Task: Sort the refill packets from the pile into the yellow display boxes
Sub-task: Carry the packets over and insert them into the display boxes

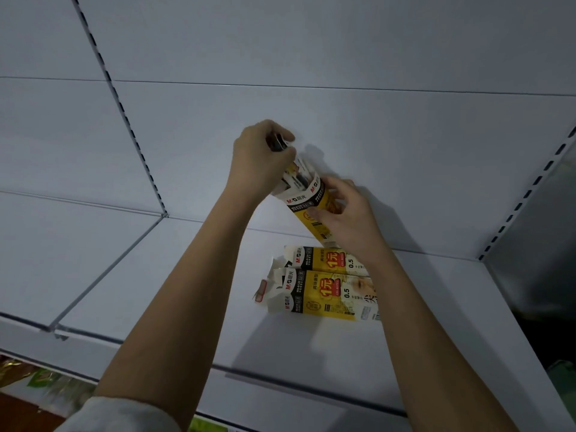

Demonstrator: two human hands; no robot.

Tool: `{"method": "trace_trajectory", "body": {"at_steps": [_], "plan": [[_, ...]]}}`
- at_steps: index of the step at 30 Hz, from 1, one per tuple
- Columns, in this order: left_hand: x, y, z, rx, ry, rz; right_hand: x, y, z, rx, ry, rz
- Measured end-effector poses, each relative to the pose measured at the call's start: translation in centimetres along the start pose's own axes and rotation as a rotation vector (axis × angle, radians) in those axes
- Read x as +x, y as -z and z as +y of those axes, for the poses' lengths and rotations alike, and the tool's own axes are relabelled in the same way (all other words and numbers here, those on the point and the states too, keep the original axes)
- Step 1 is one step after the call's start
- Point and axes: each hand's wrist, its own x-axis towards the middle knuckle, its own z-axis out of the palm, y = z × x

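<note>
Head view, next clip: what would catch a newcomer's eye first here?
First, the two hands raised mid-frame: the right hand grips a tilted yellow display box held above the shelf, while the left hand holds dark refill packets at its open top. Just below, two more yellow boxes lie flat side by side on the white shelf. The white back panel fills the rest.

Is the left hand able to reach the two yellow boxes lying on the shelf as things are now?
Probably not at once: the left hand grips refill packets at the mouth of the box that the right hand holds. The two lying boxes sit uncovered below.
</note>
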Motion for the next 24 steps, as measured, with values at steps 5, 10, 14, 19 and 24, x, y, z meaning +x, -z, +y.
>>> {"method": "trace_trajectory", "body": {"at_steps": [5,10,14,19,24], "plan": [[-1.0,-2.2,-1.7,0.073,0.075,-0.13,0.1,-0.5,-0.5,-0.003,0.003,-0.017],[-0.6,-1.0,-1.7,0.029,0.047,-0.084,0.5,0.5,-0.8,-0.014,-0.012,-0.005],[-0.7,-1.9,-2.6,0.097,0.027,-0.153,1.1,1.2,-0.9,-0.143,-0.012,-0.044],[-2.1,-3.9,-4.4,0.158,0.123,-0.461,1.1,2.6,0.4,-0.3,-0.101,-0.142],[-4.2,-3.1,-5.4,0.283,0.073,-0.354,0.9,3.1,2.1,-0.404,-0.215,-0.307]]}}
